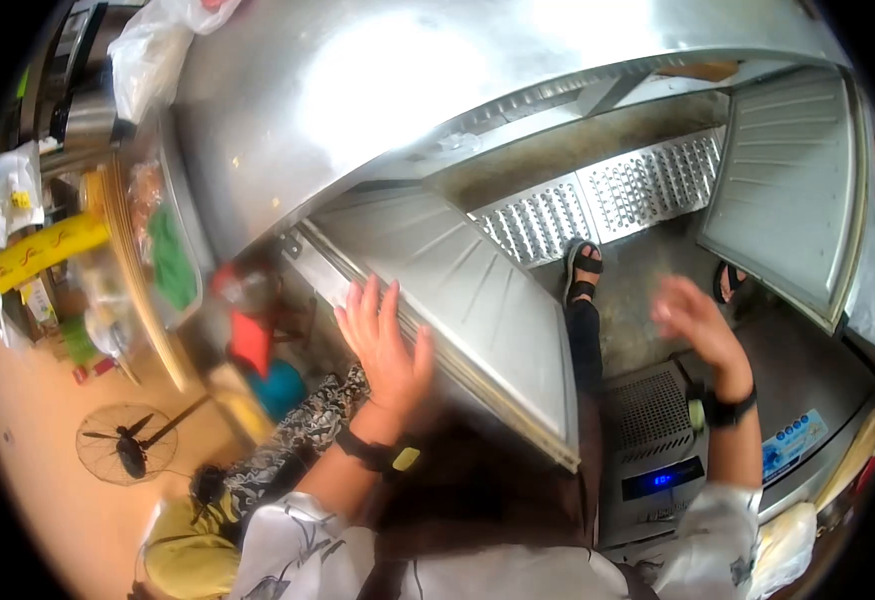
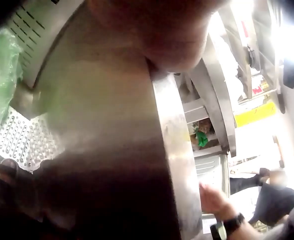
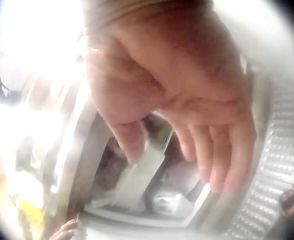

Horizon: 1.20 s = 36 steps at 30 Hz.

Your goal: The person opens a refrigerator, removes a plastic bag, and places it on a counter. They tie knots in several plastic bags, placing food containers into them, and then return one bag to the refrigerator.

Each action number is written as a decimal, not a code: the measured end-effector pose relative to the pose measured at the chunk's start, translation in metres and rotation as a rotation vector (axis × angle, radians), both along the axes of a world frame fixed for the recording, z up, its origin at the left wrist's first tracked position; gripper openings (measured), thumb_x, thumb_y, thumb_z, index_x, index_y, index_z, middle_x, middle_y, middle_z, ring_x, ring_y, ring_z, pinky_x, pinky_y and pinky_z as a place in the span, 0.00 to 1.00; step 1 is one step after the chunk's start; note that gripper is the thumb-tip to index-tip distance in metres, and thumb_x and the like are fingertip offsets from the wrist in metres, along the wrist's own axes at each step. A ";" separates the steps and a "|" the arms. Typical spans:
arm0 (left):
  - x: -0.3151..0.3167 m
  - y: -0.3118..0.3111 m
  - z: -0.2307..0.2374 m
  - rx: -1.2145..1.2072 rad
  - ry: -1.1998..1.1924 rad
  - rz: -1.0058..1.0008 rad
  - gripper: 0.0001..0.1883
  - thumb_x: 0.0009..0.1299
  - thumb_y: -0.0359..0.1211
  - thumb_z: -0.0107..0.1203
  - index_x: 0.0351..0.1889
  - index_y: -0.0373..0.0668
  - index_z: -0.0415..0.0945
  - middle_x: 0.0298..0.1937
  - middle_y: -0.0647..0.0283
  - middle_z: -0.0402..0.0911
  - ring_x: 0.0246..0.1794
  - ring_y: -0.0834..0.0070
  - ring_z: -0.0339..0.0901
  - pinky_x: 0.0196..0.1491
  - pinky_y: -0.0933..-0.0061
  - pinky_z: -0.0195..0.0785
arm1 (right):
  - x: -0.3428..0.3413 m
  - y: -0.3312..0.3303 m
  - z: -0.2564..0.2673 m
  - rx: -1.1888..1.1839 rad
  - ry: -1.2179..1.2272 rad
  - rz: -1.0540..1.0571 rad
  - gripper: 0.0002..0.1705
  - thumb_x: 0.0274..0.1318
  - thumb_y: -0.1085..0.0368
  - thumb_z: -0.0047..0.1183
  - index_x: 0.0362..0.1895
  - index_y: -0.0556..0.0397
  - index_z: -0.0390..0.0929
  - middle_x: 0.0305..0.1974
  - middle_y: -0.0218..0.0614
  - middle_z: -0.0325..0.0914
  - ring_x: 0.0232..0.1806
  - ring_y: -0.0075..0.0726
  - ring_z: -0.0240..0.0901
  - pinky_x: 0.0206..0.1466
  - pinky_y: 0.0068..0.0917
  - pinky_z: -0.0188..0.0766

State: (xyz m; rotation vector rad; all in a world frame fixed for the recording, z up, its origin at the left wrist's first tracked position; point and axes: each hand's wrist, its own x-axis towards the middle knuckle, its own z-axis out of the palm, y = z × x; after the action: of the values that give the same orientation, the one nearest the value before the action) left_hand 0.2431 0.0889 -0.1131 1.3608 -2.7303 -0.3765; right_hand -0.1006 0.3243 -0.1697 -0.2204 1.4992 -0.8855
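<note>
Two silvery doors of a metal cabinet stand open in the head view, the left door [image 1: 488,300] and the right door [image 1: 783,180]. My left hand [image 1: 388,345] lies with straight, spread fingers against the outer edge of the left door. In the left wrist view that hand [image 2: 162,37] is partly visible at the top, beside a broad metal surface [image 2: 102,110]. Blurred and empty, my right hand [image 1: 703,325] is in the air between the doors, fingers loosely bent. The right wrist view shows this hand [image 3: 172,85] in front of a compartment with pale packets [image 3: 139,177].
A steel worktop [image 1: 288,150] spans the top of the head view. Perforated metal plates [image 1: 648,190] lie beyond the sandalled feet. At the lower right sits a device with a blue display [image 1: 663,480]. Shelves with bags, a fan [image 1: 132,452] and another person's patterned clothing [image 1: 298,440] are on the left.
</note>
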 end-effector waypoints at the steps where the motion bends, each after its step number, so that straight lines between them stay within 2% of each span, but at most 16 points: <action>1: 0.007 0.000 0.000 0.008 -0.002 -0.003 0.31 0.62 0.39 0.53 0.64 0.38 0.64 0.70 0.49 0.59 0.74 0.46 0.46 0.72 0.38 0.28 | 0.000 -0.045 -0.016 -0.028 0.038 0.065 0.42 0.57 0.54 0.60 0.70 0.52 0.56 0.59 0.46 0.69 0.53 0.34 0.71 0.46 0.30 0.74; 3: 0.020 -0.002 0.002 0.025 -0.007 -0.019 0.31 0.62 0.39 0.53 0.64 0.38 0.65 0.70 0.49 0.59 0.74 0.46 0.47 0.72 0.38 0.28 | 0.011 -0.133 -0.069 -0.043 0.002 0.116 0.50 0.54 0.53 0.63 0.74 0.51 0.47 0.67 0.54 0.57 0.51 0.41 0.73 0.41 0.32 0.77; 4: 0.025 -0.003 0.003 0.052 -0.009 -0.053 0.31 0.62 0.39 0.53 0.64 0.38 0.65 0.70 0.48 0.60 0.74 0.46 0.47 0.72 0.38 0.29 | 0.024 -0.175 -0.096 -0.042 0.092 0.120 0.56 0.52 0.54 0.64 0.75 0.51 0.39 0.68 0.58 0.54 0.49 0.42 0.75 0.40 0.31 0.79; 6: 0.024 -0.004 0.009 0.106 -0.025 -0.040 0.30 0.63 0.41 0.53 0.62 0.39 0.68 0.69 0.49 0.61 0.74 0.45 0.48 0.71 0.37 0.29 | 0.050 -0.256 -0.134 -0.069 -0.097 0.054 0.65 0.51 0.53 0.66 0.75 0.51 0.26 0.68 0.58 0.55 0.48 0.46 0.76 0.41 0.36 0.82; 8: 0.029 -0.004 0.007 0.126 0.000 -0.035 0.29 0.62 0.41 0.55 0.61 0.41 0.70 0.69 0.50 0.61 0.73 0.46 0.49 0.71 0.35 0.29 | 0.073 -0.326 -0.192 0.033 -0.285 0.091 0.60 0.52 0.55 0.65 0.74 0.52 0.32 0.60 0.52 0.67 0.46 0.51 0.77 0.42 0.39 0.83; 9: 0.030 -0.004 0.005 0.145 0.010 -0.025 0.29 0.60 0.42 0.56 0.61 0.42 0.71 0.68 0.51 0.62 0.72 0.46 0.50 0.71 0.34 0.29 | 0.102 -0.328 -0.239 -0.382 -0.304 -0.267 0.45 0.57 0.56 0.61 0.72 0.53 0.48 0.56 0.44 0.72 0.47 0.47 0.77 0.41 0.36 0.83; 12: 0.035 -0.004 0.001 0.182 0.023 -0.012 0.30 0.57 0.43 0.59 0.60 0.46 0.73 0.67 0.53 0.64 0.71 0.48 0.52 0.69 0.33 0.30 | 0.138 -0.368 -0.286 -0.397 -0.244 -0.263 0.41 0.59 0.57 0.59 0.69 0.53 0.52 0.55 0.43 0.72 0.47 0.45 0.77 0.41 0.36 0.83; 16: 0.038 -0.005 0.001 0.166 0.064 -0.021 0.29 0.56 0.44 0.61 0.57 0.48 0.76 0.65 0.56 0.67 0.69 0.51 0.55 0.67 0.35 0.36 | 0.152 -0.379 -0.297 -0.357 -0.184 -0.231 0.35 0.60 0.57 0.58 0.66 0.54 0.57 0.53 0.42 0.73 0.46 0.43 0.77 0.40 0.35 0.82; 23: 0.028 -0.007 0.005 0.157 0.116 0.016 0.27 0.55 0.42 0.61 0.54 0.47 0.77 0.64 0.56 0.68 0.67 0.49 0.56 0.67 0.36 0.37 | 0.144 -0.373 -0.272 -0.405 -0.036 -0.094 0.25 0.63 0.58 0.54 0.60 0.54 0.65 0.50 0.40 0.75 0.45 0.38 0.77 0.39 0.33 0.82; 24: 0.024 -0.009 0.007 0.147 0.137 -0.001 0.27 0.55 0.42 0.61 0.54 0.47 0.77 0.64 0.56 0.68 0.67 0.49 0.56 0.67 0.36 0.37 | 0.140 -0.369 -0.261 -0.423 -0.009 -0.070 0.24 0.63 0.58 0.54 0.59 0.55 0.66 0.50 0.40 0.75 0.45 0.37 0.77 0.39 0.33 0.81; 26: 0.019 -0.009 0.014 0.075 0.105 0.002 0.27 0.53 0.40 0.64 0.53 0.46 0.76 0.60 0.57 0.71 0.63 0.52 0.62 0.61 0.36 0.48 | 0.132 -0.359 -0.239 -0.458 0.042 -0.021 0.21 0.64 0.59 0.53 0.57 0.55 0.69 0.49 0.39 0.76 0.45 0.36 0.77 0.39 0.32 0.81; 31: 0.014 -0.010 0.020 0.064 0.127 -0.004 0.26 0.55 0.39 0.62 0.54 0.45 0.75 0.61 0.55 0.69 0.65 0.51 0.60 0.63 0.34 0.46 | 0.114 -0.292 -0.170 -0.474 0.185 0.121 0.17 0.66 0.59 0.51 0.53 0.56 0.75 0.46 0.38 0.77 0.44 0.33 0.77 0.38 0.31 0.81; 32: 0.014 -0.009 0.018 0.044 0.136 -0.004 0.26 0.56 0.39 0.62 0.54 0.44 0.75 0.61 0.55 0.69 0.65 0.50 0.60 0.63 0.33 0.46 | 0.108 -0.276 -0.153 -0.444 0.167 0.118 0.16 0.66 0.60 0.50 0.52 0.56 0.76 0.46 0.37 0.77 0.43 0.32 0.77 0.38 0.31 0.81; 34: 0.017 -0.006 0.017 0.037 0.145 -0.002 0.25 0.57 0.39 0.61 0.54 0.44 0.75 0.62 0.55 0.69 0.66 0.50 0.59 0.64 0.33 0.46 | 0.098 -0.250 -0.114 -0.250 -0.044 -0.119 0.15 0.66 0.59 0.51 0.47 0.58 0.77 0.40 0.36 0.78 0.41 0.30 0.75 0.36 0.31 0.79; 35: 0.016 -0.005 0.017 0.062 0.149 0.010 0.26 0.57 0.39 0.60 0.54 0.44 0.74 0.63 0.54 0.67 0.67 0.49 0.57 0.66 0.33 0.42 | 0.095 -0.238 -0.072 -0.173 -0.033 -0.118 0.15 0.66 0.60 0.50 0.44 0.61 0.76 0.37 0.35 0.78 0.34 0.29 0.74 0.33 0.29 0.77; 36: 0.013 -0.006 0.017 0.086 0.159 0.020 0.26 0.57 0.39 0.60 0.55 0.44 0.73 0.65 0.54 0.66 0.69 0.48 0.54 0.68 0.33 0.37 | 0.091 -0.223 -0.062 -0.170 -0.020 -0.115 0.15 0.66 0.60 0.50 0.44 0.61 0.76 0.37 0.35 0.78 0.34 0.29 0.74 0.33 0.29 0.77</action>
State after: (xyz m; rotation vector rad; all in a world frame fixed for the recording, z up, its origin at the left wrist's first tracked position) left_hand 0.2565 0.0834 -0.0960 1.3154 -2.5975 -0.5796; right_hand -0.0097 0.1010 -0.2313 -0.2505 1.4298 -1.1066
